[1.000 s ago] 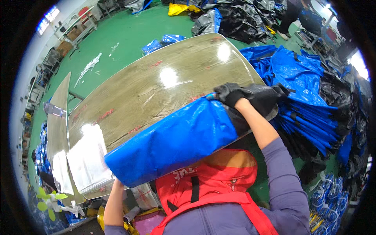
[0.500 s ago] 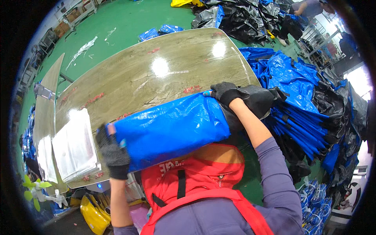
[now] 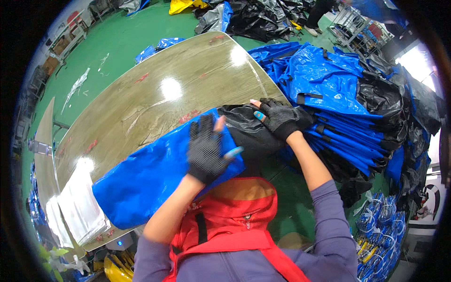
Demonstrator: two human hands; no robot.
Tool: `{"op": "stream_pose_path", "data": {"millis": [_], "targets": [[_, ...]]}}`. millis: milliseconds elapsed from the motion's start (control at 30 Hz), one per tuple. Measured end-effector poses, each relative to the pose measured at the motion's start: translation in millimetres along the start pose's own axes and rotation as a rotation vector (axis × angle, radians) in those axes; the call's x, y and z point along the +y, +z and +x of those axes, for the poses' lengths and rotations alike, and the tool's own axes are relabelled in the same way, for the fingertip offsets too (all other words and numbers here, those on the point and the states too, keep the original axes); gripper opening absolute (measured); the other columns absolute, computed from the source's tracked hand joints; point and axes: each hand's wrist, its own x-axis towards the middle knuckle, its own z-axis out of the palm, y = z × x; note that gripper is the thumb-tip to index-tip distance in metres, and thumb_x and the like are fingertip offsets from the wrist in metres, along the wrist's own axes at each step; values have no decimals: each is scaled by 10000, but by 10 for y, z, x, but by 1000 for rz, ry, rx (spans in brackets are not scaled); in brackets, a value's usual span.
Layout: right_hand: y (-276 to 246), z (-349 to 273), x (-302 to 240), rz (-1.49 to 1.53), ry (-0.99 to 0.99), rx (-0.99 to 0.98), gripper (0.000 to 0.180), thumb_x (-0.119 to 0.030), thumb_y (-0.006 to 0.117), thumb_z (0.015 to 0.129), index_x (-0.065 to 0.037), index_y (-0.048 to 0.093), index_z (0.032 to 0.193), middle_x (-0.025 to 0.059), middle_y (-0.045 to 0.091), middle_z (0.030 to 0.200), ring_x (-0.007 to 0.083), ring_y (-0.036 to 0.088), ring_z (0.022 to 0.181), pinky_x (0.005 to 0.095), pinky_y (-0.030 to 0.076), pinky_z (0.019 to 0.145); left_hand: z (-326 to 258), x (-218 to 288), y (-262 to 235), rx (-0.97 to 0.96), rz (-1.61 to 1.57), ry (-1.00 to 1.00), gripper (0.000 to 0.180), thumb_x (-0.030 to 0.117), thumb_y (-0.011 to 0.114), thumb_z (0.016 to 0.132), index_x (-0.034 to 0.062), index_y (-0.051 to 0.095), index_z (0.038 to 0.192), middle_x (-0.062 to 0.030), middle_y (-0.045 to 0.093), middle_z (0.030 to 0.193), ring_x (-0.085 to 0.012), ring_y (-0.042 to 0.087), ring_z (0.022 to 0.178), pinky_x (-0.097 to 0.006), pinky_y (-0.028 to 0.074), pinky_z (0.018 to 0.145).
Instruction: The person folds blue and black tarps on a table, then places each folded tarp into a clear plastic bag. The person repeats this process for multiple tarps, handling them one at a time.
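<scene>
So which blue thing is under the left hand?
The smooth blue sheet on the table, beneath the left hand. The blue pile, blue packets and tied blue bundles all lie off the table.

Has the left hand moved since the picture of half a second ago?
Yes. The left hand has moved to the right, away from the white stack on the table; it is now over the blue sheet's right part.

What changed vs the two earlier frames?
Left hand left the left end of the blue sheeting, moved right, now lies open over its right part. Right hand let go of the blue's far corner, shifted right onto the black material. Unchanged: white sheets on the table, blue pile at right.
</scene>
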Motion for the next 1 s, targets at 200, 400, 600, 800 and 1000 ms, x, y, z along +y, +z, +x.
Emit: {"op": "stream_pose_path", "data": {"millis": [200,400,600,800,1000], "targets": [[190,-545,-2,834,550,1040,505,-180,695,836,-35,527,1289,110,595,1240,261,554,1140,418,418,986,272,93,731,-71,118,-159,971,711,540,766,54,333,1452,-284,256,1498,-449,197,1405,-625,47,1115],[-174,-527,-547,1713,549,767,423,-117,713,838,-36,572,1228,103,624,1191,236,607,1038,400,481,958,255,39,582,-135,100,-117,920,689,558,759,89,381,1433,-236,265,1509,-460,179,1402,-654,37,1102],[-465,-164,-1752,428,-351,268,585,-239,724,673,-134,593,1233,183,557,1193,432,480,1145,561,316,1051,-214,153,118,-456,-923,-430,622,424,537,862,75,464,1372,-204,494,1347,-360,418,1298,-481,251,1123],[-222,-199,-2064,318,-309,-27,825,-344,655,739,-179,322,1476,298,254,1488,538,101,1399,727,-32,1059,-743,-490,-843,-398,-573,78,478,476,565,857,120,647,1164,-186,658,1083,-386,485,1227,-538,179,1123],[-5,-61,-2417,369,-265,-219,869,-575,582,792,-29,359,1430,315,327,1445,485,246,1375,670,86,1092,-801,-924,-459,-394,385,-206,679,564,493,841,232,423,1429,-198,239,1541,-446,171,1419,-649,74,1102]]}}
